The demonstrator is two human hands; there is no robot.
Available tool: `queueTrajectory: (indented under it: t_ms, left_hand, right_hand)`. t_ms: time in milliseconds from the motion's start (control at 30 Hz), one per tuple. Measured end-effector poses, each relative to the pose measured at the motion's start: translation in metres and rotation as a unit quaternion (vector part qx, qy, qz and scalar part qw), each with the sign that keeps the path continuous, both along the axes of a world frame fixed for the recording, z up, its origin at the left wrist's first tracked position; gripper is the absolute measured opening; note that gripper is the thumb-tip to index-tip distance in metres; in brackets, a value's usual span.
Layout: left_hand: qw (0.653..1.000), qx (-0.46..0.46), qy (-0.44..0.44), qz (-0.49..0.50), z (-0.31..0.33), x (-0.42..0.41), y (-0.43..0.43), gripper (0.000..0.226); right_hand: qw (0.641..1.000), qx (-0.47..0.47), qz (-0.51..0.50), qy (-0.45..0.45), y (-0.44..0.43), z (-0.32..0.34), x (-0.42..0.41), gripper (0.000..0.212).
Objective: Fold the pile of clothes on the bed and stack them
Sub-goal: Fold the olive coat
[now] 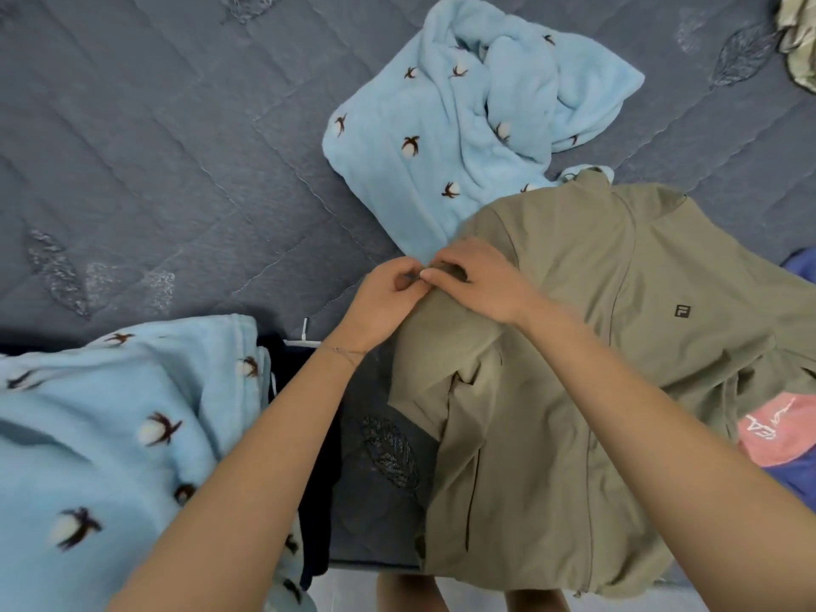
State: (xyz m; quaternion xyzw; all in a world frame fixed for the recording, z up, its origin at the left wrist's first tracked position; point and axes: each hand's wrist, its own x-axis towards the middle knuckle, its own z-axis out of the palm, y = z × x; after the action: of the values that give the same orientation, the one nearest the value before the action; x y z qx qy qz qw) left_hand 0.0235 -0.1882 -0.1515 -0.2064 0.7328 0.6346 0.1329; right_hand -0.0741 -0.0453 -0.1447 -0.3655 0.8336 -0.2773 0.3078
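Observation:
An olive zip jacket (618, 337) with a small square logo lies spread on the grey-blue quilted bed (154, 170), front side up. My left hand (388, 302) and my right hand (477, 280) meet at the end of its left sleeve, both pinching the cuff with curled fingers. A light blue fleece garment with a cotton-boll print (463, 125) lies crumpled just beyond the jacket. A second piece of the same blue fleece (115, 457) lies at the lower left, on top of a dark garment (318, 479).
A pink and blue garment (777, 439) sticks out from under the jacket at the right edge. A pale olive cloth (799, 37) sits at the top right corner. The bed's near edge runs along the bottom of the view.

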Motion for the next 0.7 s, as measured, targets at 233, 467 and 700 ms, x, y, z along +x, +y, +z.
queueTrajectory:
  t_ms: [233, 467, 700]
  left_hand:
    - [0.973, -0.067, -0.142, -0.168, 0.015, -0.008, -0.035, 0.027]
    - [0.937, -0.091, -0.184, -0.281, 0.016, -0.011, -0.045, 0.033]
    - [0.963, -0.074, -0.057, -0.254, 0.042, -0.022, -0.055, 0.038]
  right_hand:
    - [0.985, -0.047, -0.151, -0.074, -0.013, 0.015, -0.003, 0.034]
    - [0.959, -0.05, -0.275, -0.039, 0.001, 0.008, 0.002, 0.038]
    - [0.992, -0.022, -0.125, -0.022, -0.018, 0.021, 0.006, 0.026]
